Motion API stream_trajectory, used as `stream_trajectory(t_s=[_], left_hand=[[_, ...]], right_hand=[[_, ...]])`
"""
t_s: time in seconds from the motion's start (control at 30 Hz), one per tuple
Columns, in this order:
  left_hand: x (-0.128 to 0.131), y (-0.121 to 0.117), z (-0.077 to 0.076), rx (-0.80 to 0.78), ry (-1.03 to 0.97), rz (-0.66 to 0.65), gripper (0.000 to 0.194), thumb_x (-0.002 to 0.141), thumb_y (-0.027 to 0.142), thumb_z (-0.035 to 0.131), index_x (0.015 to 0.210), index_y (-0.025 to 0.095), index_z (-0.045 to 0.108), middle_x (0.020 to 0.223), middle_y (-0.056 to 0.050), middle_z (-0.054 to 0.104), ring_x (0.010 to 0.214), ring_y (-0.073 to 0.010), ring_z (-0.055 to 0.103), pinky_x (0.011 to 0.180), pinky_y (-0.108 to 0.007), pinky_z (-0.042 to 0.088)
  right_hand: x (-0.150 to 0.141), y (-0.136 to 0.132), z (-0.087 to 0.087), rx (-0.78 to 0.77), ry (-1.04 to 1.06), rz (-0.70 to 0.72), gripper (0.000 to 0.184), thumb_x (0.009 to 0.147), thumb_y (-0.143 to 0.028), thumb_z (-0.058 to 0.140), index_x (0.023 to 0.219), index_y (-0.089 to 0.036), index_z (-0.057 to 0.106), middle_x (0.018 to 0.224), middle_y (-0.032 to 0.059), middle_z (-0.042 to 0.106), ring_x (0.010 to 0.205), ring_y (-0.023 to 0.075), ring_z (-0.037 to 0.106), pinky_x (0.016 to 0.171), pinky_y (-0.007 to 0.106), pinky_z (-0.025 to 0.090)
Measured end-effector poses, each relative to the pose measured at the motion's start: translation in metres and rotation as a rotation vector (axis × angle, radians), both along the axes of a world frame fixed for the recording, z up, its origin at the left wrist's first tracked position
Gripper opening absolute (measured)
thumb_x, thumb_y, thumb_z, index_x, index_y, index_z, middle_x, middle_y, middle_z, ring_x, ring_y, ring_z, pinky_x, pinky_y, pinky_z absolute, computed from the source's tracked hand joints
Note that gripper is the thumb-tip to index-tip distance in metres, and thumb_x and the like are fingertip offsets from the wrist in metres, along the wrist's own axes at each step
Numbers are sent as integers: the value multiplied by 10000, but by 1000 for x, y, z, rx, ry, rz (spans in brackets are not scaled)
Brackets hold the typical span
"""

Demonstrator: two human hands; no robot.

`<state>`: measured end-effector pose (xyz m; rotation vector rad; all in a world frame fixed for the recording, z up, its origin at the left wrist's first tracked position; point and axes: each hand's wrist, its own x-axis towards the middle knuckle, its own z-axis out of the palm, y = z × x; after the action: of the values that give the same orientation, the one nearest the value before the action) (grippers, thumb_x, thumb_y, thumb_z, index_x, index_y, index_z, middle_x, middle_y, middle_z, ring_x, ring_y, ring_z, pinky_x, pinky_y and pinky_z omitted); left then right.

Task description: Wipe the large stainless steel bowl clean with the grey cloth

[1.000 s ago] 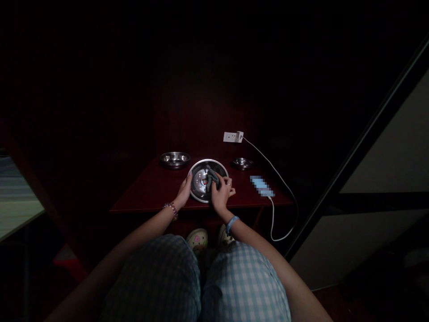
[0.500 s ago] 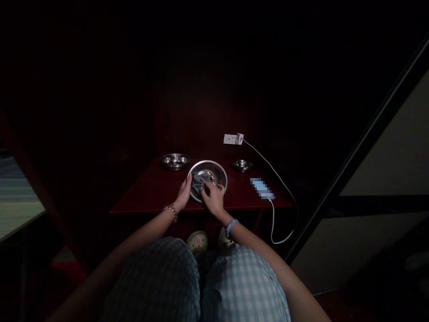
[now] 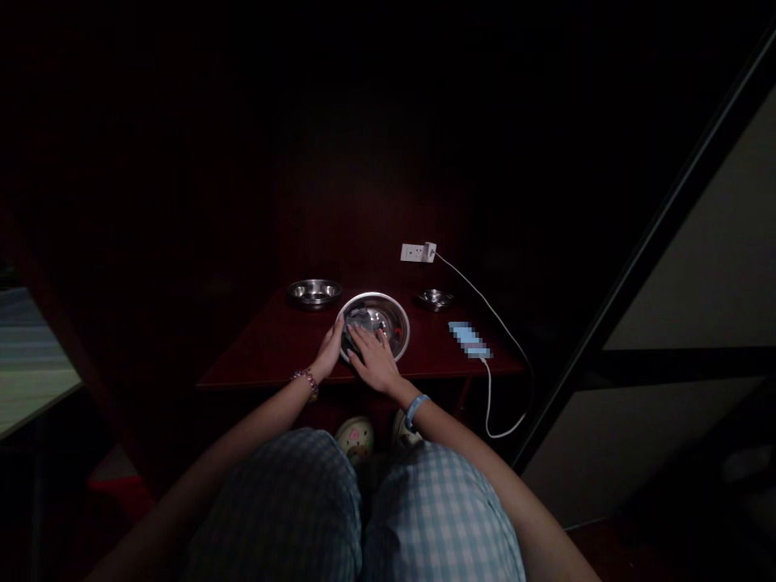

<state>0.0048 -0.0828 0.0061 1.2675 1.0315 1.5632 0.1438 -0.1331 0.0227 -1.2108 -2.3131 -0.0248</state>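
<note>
Between L hand and R hand, near the worktop's front edge, a steel bowl tilts its mouth nearward w/ a grey cloth inside; can't tell if its base touches down. L hand grips the rim; R hand lies flat, fingers out, on the cloth. Step, prob.: wiping the inside; next stroke calls for a firm rim hold. More room left of L hand; beyond R hand, small dish, phone & cable crowd it.

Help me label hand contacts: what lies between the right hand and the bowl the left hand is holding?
A grey cloth: the head view shows it beneath the right hand, inside the left part of the bowl.
</note>
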Motion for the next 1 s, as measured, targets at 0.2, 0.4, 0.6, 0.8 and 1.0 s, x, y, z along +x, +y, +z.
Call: stream_trajectory(t_s=[0.2, 0.4, 0.6, 0.8, 1.0], left_hand=[[-1, 2, -3, -43, 36, -79, 667, 919, 631, 412, 1332, 139, 595, 1420, -138, 578, 1348, -247, 513, 1156, -374, 333], [-1, -4, 2, -63, 57, -93, 661, 919, 648, 394, 1259, 144, 653, 1292, -135, 676, 1242, -267, 607, 1098, -381, 408], [-1, -4, 1, -88, 37, 22, 677, 896, 679, 408, 1194, 135, 680, 1263, -158, 689, 1216, -289, 621, 1061, -398, 434], [0, 1, -3, -62, 31, 50, 713, 876, 693, 422, 1193, 103, 666, 1231, -182, 700, 1180, -299, 637, 1036, -399, 449], [1, 3, -5, -65, 56, 73, 724, 844, 724, 429, 1110, 105, 694, 1129, -185, 736, 1115, -315, 665, 994, -413, 478]], right_hand=[[0, 0, 0, 57, -50, -96, 536, 1028, -385, 299, 1537, -218, 314, 1605, 61, 318, 1486, 196, 290, 1231, 475, 112], [4, 3, 3, 149, -78, -215, 522, 1020, -378, 312, 1504, -200, 390, 1585, 65, 360, 1474, 230, 309, 1228, 494, 109], [11, 6, 12, 172, -132, -324, 549, 1000, -383, 359, 1483, -130, 427, 1523, 126, 458, 1445, 277, 352, 1230, 492, 53], [10, 3, 21, 160, -277, -410, 536, 964, -345, 426, 1396, -42, 522, 1382, 218, 581, 1304, 305, 506, 1233, 465, 9], [5, -2, 29, 134, -292, -428, 451, 938, -363, 465, 1154, -50, 708, 1080, 208, 738, 1131, 314, 615, 1230, 426, -56]])
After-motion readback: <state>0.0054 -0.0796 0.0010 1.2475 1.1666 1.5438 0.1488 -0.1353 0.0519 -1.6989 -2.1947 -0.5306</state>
